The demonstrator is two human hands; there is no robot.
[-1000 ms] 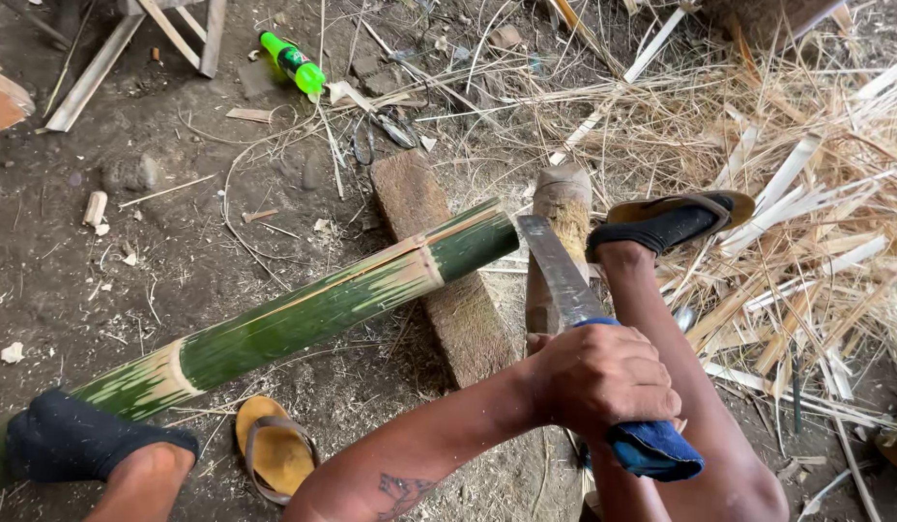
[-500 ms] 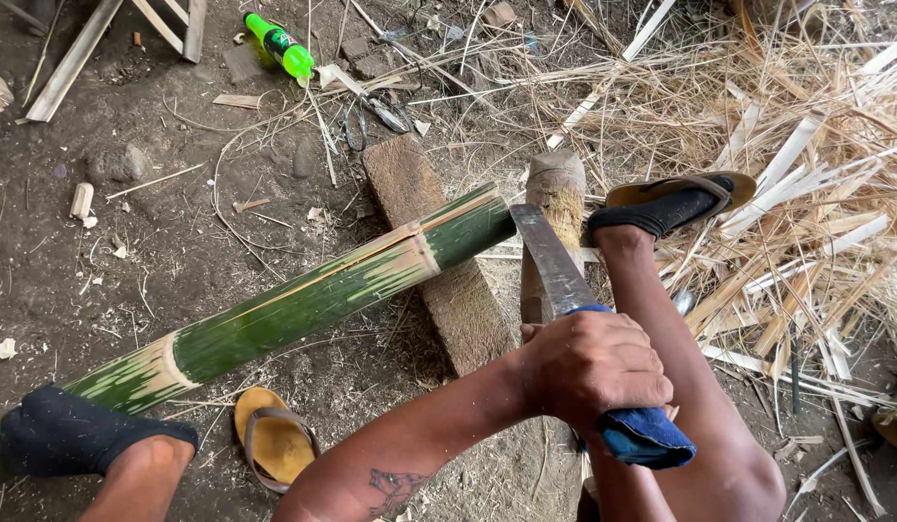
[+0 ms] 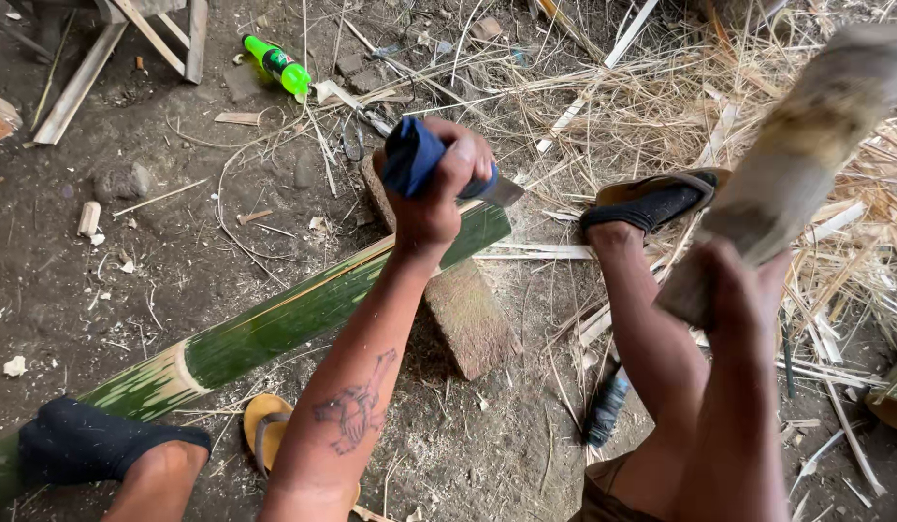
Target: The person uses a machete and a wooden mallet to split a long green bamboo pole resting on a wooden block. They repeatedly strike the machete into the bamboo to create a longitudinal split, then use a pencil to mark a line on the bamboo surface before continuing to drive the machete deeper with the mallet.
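Head view: wooden mallet [image 3: 806, 145] now raised.

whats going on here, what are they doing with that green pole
A person is working on a long green bamboo pole that lies across a wooden block. Their left hand holds a blade by its blue-wrapped handle against the pole's end, while the right hand has a wooden club raised.

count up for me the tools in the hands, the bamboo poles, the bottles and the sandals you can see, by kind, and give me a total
Knife with blue-wrapped handle, in left hand: 1
Wooden mallet, in right hand: 1
Green bamboo pole: 1
Wooden block under the pole: 1
Bottles: 2, one green, one dark
Sandals: 3, black on foot, dark on foot, yellow loose
Total: 9
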